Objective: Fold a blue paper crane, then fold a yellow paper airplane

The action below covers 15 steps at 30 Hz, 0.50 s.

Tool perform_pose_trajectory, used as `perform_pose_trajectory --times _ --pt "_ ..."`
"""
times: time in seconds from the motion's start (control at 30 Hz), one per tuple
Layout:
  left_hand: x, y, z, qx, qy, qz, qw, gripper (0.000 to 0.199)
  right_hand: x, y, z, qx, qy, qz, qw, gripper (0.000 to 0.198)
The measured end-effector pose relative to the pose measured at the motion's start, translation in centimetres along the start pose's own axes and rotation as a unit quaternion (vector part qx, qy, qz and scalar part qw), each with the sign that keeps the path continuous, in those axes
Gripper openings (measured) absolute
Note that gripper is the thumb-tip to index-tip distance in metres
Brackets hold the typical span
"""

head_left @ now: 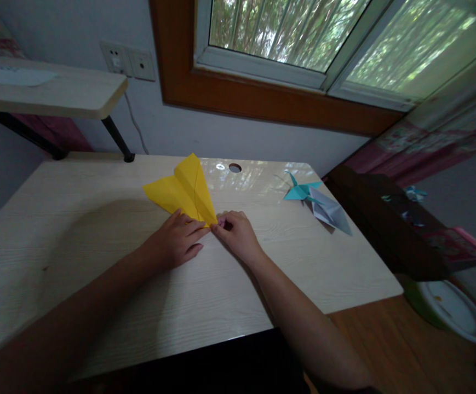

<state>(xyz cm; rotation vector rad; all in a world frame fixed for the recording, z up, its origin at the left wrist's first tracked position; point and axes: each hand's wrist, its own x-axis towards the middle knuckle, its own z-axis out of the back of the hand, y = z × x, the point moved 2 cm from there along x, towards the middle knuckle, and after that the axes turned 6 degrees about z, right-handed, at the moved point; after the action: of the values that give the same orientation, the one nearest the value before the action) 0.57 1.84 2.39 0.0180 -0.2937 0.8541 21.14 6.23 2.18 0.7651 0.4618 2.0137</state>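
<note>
A folded sheet of yellow paper (186, 189) lies on the pale wooden table in front of me, with creases and two raised points at its far side. My left hand (180, 238) rests on its near edge, fingers stretched out and slightly apart, pressing the paper to the tabletop. At the paper's near right corner, my right hand (238, 232) is closed in a pinch, thumb and forefinger on the tip. Its other fingers curl in and are partly hidden.
To the right lie a turquoise folded paper crane (301, 190) and a white-grey folded paper boat (330, 209). A raised shelf (85, 93) stands at the back left. The table (229, 295) has a round cable hole (235, 168). A pale-lidded bin (455, 309) sits on the floor.
</note>
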Motion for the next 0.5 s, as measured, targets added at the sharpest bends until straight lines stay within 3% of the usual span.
perform_pose_trajectory --times 0.5 --pt "-0.15 0.18 -0.19 -0.001 -0.004 -0.001 1.000 0.047 0.13 0.01 0.06 -0.006 0.009 -0.004 1.000 0.018"
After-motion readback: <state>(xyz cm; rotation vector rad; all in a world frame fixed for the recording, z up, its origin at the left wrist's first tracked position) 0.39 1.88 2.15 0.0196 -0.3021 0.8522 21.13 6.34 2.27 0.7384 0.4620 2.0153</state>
